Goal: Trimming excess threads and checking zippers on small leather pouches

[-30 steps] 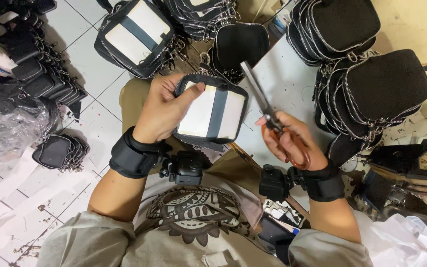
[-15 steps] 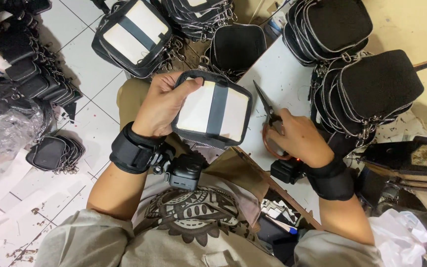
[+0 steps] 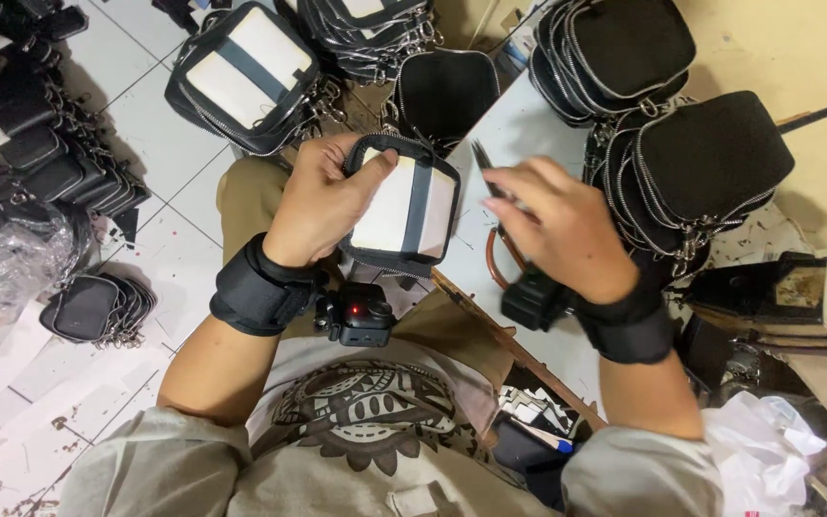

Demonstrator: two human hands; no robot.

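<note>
In the head view, a small black pouch (image 3: 404, 206) with a white panel and grey stripe is gripped over the lap by the left hand (image 3: 323, 201). Scissors (image 3: 493, 206) are clasped in the right hand (image 3: 562, 225), just beside the pouch, over a pale tabletop (image 3: 528, 129) stacked with black pouches (image 3: 710, 163).

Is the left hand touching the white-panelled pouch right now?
Touching. The head view shows the left hand gripping the pouch, fingers wrapped over its left edge and thumb pressed on the white panel.
</note>
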